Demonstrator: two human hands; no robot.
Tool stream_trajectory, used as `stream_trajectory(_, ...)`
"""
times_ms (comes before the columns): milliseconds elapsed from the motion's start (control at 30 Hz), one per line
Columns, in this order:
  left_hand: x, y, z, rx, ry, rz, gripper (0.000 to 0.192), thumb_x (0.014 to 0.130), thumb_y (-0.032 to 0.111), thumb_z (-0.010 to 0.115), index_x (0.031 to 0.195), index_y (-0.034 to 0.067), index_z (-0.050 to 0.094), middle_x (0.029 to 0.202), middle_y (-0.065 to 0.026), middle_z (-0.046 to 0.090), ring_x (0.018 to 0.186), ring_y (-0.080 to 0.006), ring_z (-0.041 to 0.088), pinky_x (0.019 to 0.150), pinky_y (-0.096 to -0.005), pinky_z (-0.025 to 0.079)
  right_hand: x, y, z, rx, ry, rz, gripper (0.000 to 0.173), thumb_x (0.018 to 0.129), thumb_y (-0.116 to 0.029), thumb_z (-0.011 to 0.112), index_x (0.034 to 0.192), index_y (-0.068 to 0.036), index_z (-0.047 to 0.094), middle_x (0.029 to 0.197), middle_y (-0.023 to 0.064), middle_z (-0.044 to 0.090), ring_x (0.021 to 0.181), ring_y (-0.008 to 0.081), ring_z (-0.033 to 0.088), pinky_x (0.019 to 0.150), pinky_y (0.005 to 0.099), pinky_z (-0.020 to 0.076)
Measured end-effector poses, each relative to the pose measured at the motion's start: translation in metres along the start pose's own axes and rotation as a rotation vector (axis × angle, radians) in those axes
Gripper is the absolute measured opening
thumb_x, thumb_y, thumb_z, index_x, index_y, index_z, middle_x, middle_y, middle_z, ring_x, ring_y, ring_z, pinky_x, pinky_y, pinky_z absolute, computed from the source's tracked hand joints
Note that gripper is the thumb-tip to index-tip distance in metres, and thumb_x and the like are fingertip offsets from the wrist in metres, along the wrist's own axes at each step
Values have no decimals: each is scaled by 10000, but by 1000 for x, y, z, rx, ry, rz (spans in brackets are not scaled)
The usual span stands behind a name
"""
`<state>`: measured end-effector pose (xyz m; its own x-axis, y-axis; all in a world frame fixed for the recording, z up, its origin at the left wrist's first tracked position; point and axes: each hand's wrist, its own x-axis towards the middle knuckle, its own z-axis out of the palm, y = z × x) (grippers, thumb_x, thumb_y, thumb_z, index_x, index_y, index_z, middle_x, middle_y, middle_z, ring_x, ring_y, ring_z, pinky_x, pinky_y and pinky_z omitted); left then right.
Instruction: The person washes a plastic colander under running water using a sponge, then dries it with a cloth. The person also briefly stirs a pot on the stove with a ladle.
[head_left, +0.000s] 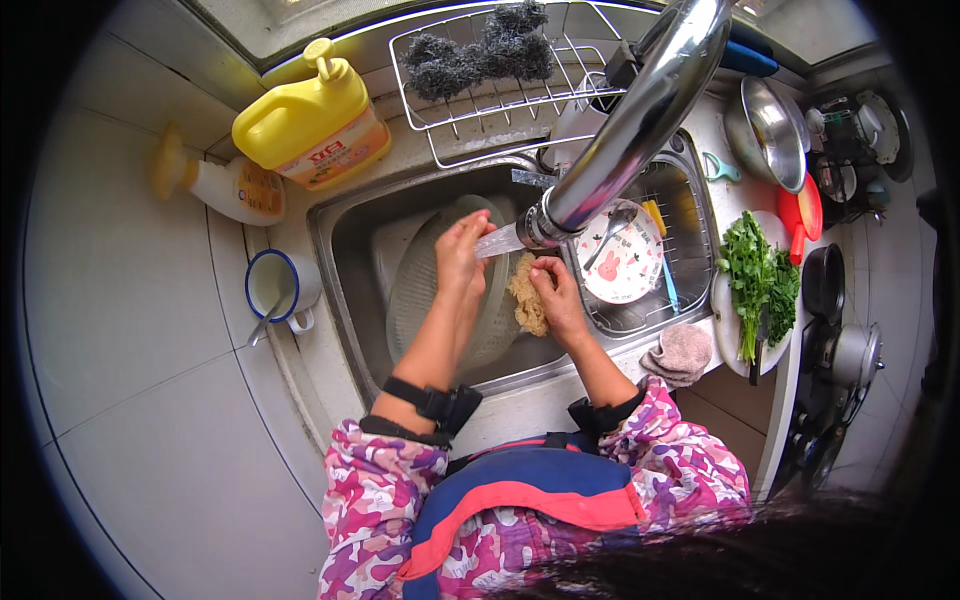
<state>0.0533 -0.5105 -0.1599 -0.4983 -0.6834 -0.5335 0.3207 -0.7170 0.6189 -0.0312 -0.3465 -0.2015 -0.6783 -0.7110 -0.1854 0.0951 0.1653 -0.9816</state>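
Water runs from the chrome faucet (551, 217) onto my left hand (461, 251), which is over the sink basin (360, 247); whether its fingers hold anything cannot be told. My right hand (556, 296) grips a tan scrubbing pad (529, 296) by its edge, close to the divider of the double sink. Beneath both hands a large translucent ribbed oval lid or dish (420, 292) leans in the left basin, partly covered by my left forearm. In the right basin, a patterned white plate (630, 262) with a metal spoon (616, 225) on it rests in a wire basket (697, 289).
A wire rack (450, 120) with steel wool (480, 56) stands behind the sink. On the left are a yellow detergent jug (311, 120), a spray bottle (240, 187) and an enamel mug (281, 281). Leafy greens (750, 277), a knife (759, 352) and a cloth (679, 354) lie right.
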Motion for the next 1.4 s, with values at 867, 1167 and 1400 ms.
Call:
stream_trajectory(867,-108,44,-46,539,10,181,107,949,128,533,946,21,528,733,-149,668,597,-199,657,520,-285,518,29,-112,109,-549,-107,-775,359,754,-188,670,1100,-107,628,1007,129,661,881,324,653,778,416,522)
stream_trajectory(1167,-122,66,-133,250,240,72,318,947,392,556,809,107,517,599,-75,568,506,-210,559,492,-325,471,120,3,57,271,-186,-3,347,941,-219,551,1175,36,581,1046,91,666,952,116,604,846,280,476)
stream_trajectory(1400,-95,27,-179,78,653,4,427,890,547,569,776,140,510,598,-16,506,488,-184,487,439,-330,383,-16,8,99,-184,-296,-467,310,921,-95,521,1224,-84,584,1241,141,571,1148,295,554,963,343,453)
